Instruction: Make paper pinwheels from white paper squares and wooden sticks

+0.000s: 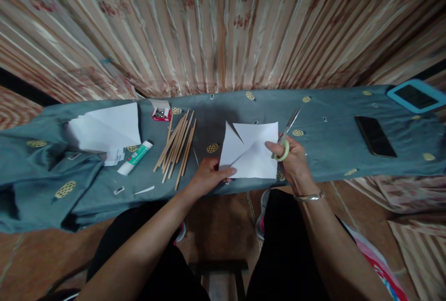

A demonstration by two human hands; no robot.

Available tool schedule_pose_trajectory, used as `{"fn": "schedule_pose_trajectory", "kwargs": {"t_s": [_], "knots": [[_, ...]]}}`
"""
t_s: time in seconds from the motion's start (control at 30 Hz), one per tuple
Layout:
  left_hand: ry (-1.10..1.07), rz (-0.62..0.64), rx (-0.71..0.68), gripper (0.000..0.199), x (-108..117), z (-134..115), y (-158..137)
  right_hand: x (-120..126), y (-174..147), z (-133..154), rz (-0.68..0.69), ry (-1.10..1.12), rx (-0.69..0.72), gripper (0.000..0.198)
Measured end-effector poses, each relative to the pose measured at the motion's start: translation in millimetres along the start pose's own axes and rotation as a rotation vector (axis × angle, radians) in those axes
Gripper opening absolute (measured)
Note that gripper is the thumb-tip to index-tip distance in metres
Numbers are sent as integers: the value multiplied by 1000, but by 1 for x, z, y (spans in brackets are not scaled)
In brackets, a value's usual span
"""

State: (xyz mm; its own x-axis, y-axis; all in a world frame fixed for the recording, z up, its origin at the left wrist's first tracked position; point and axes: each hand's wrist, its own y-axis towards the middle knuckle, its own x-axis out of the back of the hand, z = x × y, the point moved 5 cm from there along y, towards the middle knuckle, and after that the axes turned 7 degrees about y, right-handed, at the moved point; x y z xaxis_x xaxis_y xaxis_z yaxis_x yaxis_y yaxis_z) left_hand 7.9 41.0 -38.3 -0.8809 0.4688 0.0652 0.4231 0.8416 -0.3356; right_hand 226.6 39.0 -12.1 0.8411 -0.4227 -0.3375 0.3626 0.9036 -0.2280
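Observation:
A white sheet of paper (256, 154) is held over the cloth, with a slit cut in from its upper left corner and another line at its lower left. My left hand (209, 175) pinches the lower left corner, thumb on top. My right hand (294, 157) grips the right edge with the thumb on top. That same hand also keeps hold of scissors (289, 124) with a pale green handle, their blades pointing up and away from the paper. Fingers under the sheet are partly hidden.
Left of the paper lie several wooden sticks (179, 145), a small red box (161, 113) of metal pieces, a glue stick (135, 157) and a paper stack (108, 129). A phone (375, 136) and a blue-framed tablet (416, 95) lie right. Curtains (216, 27) hang behind.

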Motion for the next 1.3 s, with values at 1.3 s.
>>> {"fn": "schedule_pose_trajectory", "kwargs": {"t_s": [1.3], "knots": [[8,-47,40,26,10,-11,-19,5,2,0,-28,-4,81,37]]}}
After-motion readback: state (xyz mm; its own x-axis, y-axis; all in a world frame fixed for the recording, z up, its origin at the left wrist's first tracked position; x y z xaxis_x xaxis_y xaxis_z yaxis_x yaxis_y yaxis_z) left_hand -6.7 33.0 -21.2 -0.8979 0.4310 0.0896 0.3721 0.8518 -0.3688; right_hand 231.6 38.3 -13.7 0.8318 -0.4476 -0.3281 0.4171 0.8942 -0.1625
